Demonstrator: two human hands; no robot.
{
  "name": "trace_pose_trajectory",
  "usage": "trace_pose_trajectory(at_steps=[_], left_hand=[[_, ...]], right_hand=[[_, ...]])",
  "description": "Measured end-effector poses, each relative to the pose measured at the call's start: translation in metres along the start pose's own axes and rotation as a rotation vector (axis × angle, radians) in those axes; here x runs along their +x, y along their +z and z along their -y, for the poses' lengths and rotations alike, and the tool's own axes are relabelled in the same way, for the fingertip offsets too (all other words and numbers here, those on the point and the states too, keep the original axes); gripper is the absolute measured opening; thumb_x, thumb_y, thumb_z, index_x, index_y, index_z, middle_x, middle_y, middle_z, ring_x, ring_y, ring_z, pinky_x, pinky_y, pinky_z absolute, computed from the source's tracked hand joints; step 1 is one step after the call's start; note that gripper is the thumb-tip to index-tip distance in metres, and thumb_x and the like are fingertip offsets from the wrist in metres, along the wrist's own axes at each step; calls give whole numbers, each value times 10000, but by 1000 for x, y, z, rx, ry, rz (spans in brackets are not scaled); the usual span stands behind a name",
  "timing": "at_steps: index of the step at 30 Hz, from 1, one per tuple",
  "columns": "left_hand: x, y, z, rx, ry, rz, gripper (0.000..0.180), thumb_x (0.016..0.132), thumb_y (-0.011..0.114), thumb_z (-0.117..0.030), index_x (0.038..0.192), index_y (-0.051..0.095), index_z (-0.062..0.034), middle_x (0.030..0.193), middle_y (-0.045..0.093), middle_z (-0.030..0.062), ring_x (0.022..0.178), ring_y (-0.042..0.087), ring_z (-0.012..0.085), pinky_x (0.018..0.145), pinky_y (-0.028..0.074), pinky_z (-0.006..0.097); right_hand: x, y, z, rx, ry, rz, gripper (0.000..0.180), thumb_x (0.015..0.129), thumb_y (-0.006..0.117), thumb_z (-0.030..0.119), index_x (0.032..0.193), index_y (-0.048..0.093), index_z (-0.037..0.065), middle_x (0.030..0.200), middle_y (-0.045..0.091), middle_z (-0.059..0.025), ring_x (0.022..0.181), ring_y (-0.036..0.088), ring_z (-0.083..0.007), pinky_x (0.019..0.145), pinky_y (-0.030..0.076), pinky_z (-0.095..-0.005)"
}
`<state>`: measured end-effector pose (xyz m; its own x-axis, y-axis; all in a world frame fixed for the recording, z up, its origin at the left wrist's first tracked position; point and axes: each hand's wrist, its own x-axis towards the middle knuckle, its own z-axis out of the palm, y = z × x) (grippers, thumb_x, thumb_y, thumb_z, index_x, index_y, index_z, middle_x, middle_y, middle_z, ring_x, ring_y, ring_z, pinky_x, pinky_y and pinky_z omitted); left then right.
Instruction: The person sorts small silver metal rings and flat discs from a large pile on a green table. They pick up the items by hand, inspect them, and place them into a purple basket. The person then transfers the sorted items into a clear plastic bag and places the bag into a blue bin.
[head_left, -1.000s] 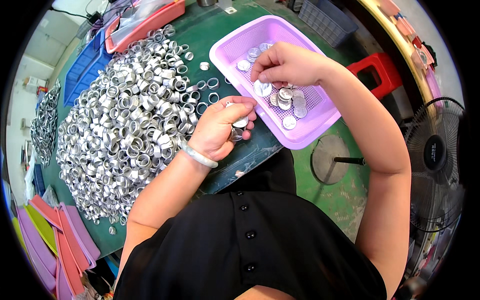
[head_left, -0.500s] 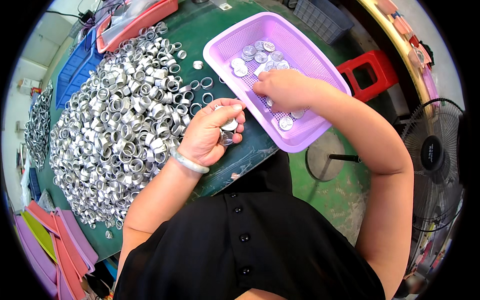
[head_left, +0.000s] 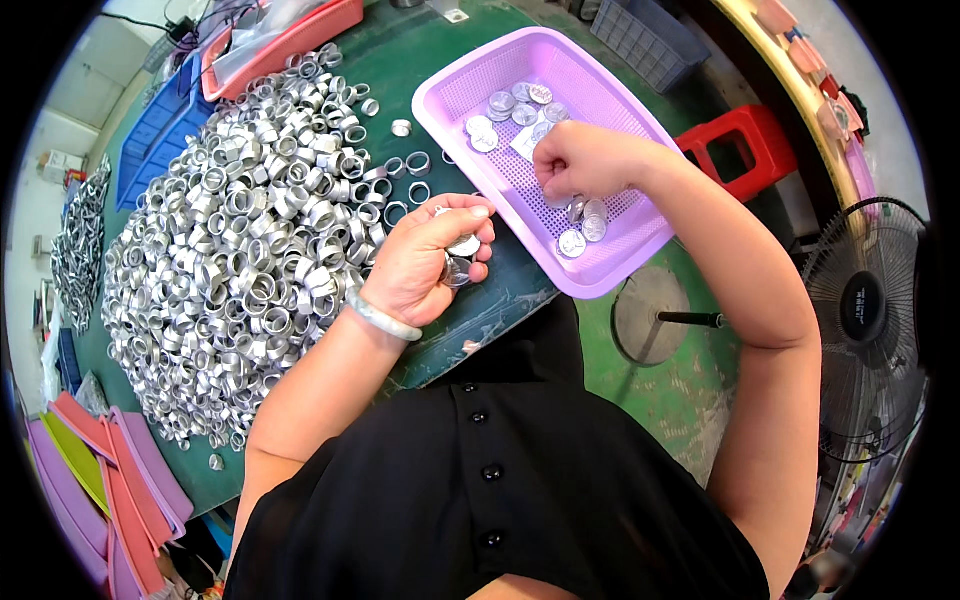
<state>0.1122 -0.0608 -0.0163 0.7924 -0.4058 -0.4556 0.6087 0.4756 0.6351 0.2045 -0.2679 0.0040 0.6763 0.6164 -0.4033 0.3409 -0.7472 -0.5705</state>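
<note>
My left hand (head_left: 425,262) is closed around several round silver metal discs (head_left: 458,268), its thumb laid over them, beside the near left rim of a purple perforated basket (head_left: 625,280). Over the inside of that basket, my right hand (head_left: 592,162) is closed with the fingers curled in; whatever it grips is hidden. Just below its fingertips a disc shows tilted, next to other embossed silver discs (head_left: 572,243) lying on the basket floor. More discs (head_left: 524,114) lie around a white paper slip (head_left: 523,143) at the basket's far side.
A large heap of silver metal rings (head_left: 240,240) covers the left of the green table (head_left: 475,325). Behind it are a blue tray (head_left: 160,135) and a red tray (head_left: 290,45). A red stool (head_left: 745,150) and a black fan (head_left: 865,310) stand to the right.
My right hand has shifted right and slightly away within the basket, its fingers curling in, uncovering discs below it. My left hand keeps its hold with barely any motion.
</note>
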Motion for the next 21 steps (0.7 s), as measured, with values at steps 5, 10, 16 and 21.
trace_pose_trajectory(at_steps=[5, 10, 16, 21], left_hand=[[0, 8, -1, 39, 5, 18, 159, 820, 519, -91, 964, 502, -25, 724, 538, 28, 598, 511, 101, 494, 417, 213], [3, 17, -1, 61, 10, 39, 164, 823, 534, -120, 967, 501, -50, 710, 543, 23, 598, 514, 106, 494, 406, 219], [1, 20, 0, 75, 45, 36, 116, 820, 552, -128, 907, 506, -68, 709, 546, 25, 603, 516, 115, 496, 399, 227], [-2, 21, -1, 86, 45, 24, 123, 814, 559, -122, 901, 496, -62, 722, 547, 30, 607, 515, 112, 504, 408, 226]], right_hand=[[-19, -10, 6, 652, 49, -27, 58, 712, 599, 39, 758, 587, 6, 627, 535, -7, 556, 487, -80, 490, 391, -220], [-28, -3, 23, 847, -36, -89, 92, 737, 597, 49, 807, 575, -6, 650, 537, -9, 533, 469, -61, 480, 384, -192], [-33, 4, 33, 949, -58, -90, 112, 770, 564, 54, 854, 566, -19, 671, 547, -24, 538, 481, -66, 490, 397, -197], [-36, 6, 29, 1059, -63, -54, 164, 804, 510, 42, 937, 563, -37, 682, 556, -34, 543, 492, -68, 516, 415, -195]])
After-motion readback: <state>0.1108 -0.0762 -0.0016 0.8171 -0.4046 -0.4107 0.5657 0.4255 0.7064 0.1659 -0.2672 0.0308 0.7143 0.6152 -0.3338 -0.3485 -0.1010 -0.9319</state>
